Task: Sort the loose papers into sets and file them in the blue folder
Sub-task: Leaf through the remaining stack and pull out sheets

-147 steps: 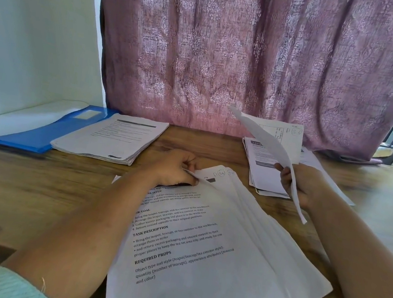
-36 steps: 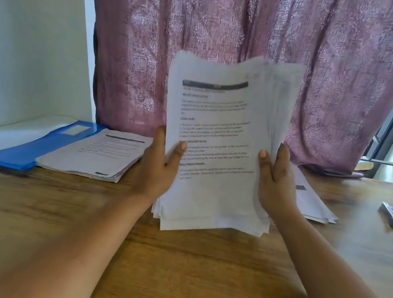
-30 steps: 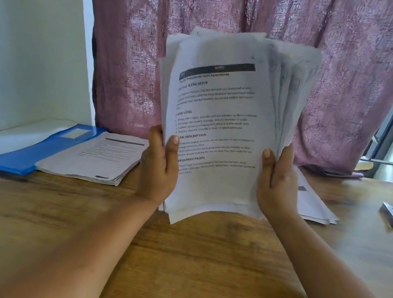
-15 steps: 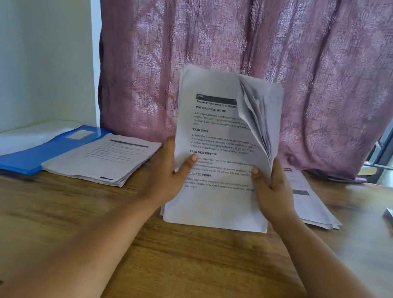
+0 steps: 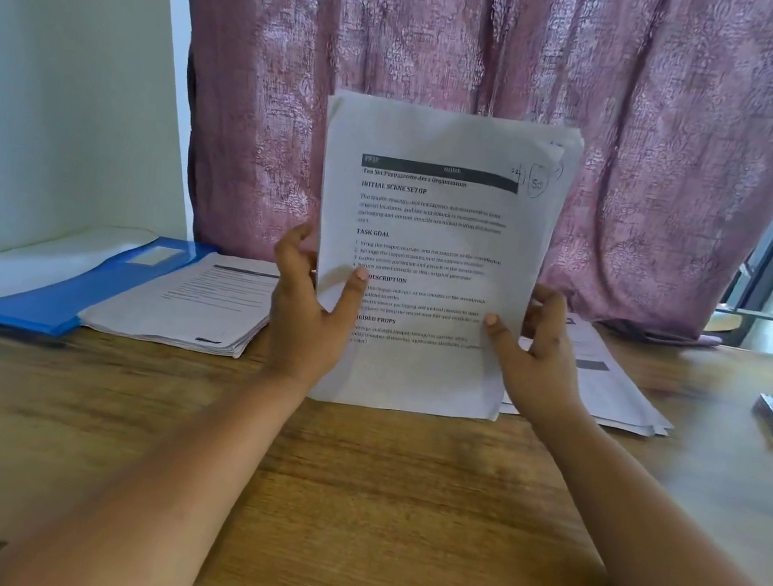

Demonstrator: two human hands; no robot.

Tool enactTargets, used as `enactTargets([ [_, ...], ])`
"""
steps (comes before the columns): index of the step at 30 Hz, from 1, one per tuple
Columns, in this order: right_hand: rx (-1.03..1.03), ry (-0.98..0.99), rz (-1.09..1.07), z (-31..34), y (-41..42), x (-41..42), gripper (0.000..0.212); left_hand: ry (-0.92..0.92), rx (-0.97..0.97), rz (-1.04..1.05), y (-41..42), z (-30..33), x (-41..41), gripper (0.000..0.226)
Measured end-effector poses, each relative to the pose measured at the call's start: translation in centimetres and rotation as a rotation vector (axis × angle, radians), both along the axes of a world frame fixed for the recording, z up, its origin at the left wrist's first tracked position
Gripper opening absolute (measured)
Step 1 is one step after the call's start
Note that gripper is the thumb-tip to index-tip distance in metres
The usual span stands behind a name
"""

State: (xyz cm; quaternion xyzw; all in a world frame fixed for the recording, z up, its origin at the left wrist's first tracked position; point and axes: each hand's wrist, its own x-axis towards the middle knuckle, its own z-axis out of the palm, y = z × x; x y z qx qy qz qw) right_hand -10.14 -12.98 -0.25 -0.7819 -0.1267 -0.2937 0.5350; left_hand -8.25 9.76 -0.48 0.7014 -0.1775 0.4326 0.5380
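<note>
head view: the left hand (image 5: 307, 315) and right hand (image 5: 534, 354) pinch the sides of an upright stack of papers (image 5: 430, 259), thumbs on the front page, its bottom edge resting on the table (image 5: 368, 492). this looks like squaring up one sorted set. next it likely goes into the open blue folder (image 5: 43, 304) far left, beside another pile (image 5: 199, 309); keep the edges aligned.
</note>
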Motion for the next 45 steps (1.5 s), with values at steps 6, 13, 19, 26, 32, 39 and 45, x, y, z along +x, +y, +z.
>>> enactTargets([
  [6, -0.011, 0.162, 0.022, -0.7, 0.4, 0.4, 0.021, 0.257, 0.152, -0.081, 0.0, -1.3, 0.7, 0.041],
  [13, -0.114, 0.682, 0.102, -1.0, -0.6, 1.0, 0.041, 0.434, 0.164, -0.026, 1.1, -1.1, 1.6, 0.034],
  [19, 0.072, 0.878, 0.253, -1.5, 0.2, 0.5, 0.032, 0.713, 0.081, 0.026, 2.8, -1.3, 3.0, 0.037],
  [26, 0.307, 0.911, 0.071, -2.6, 1.4, 1.7, 0.022, 1.079, -0.076, -0.214, 3.4, -1.8, 4.1, 0.098],
  [32, 0.258, 0.824, -0.071, -3.5, 3.1, 2.1, 0.020, 1.063, 0.291, -0.081, 3.9, -1.8, 3.8, 0.096],
  [39, -0.002, 0.608, -0.182, -3.9, 4.0, 2.4, 0.052, 0.872, 0.559, 0.201, 3.8, -2.2, 3.4, 0.061],
  [45, -0.187, 0.520, -0.189, -3.7, 4.0, 2.3, 0.053, 0.842, 0.646, 0.293, 3.5, -2.3, 3.2, 0.062],
])
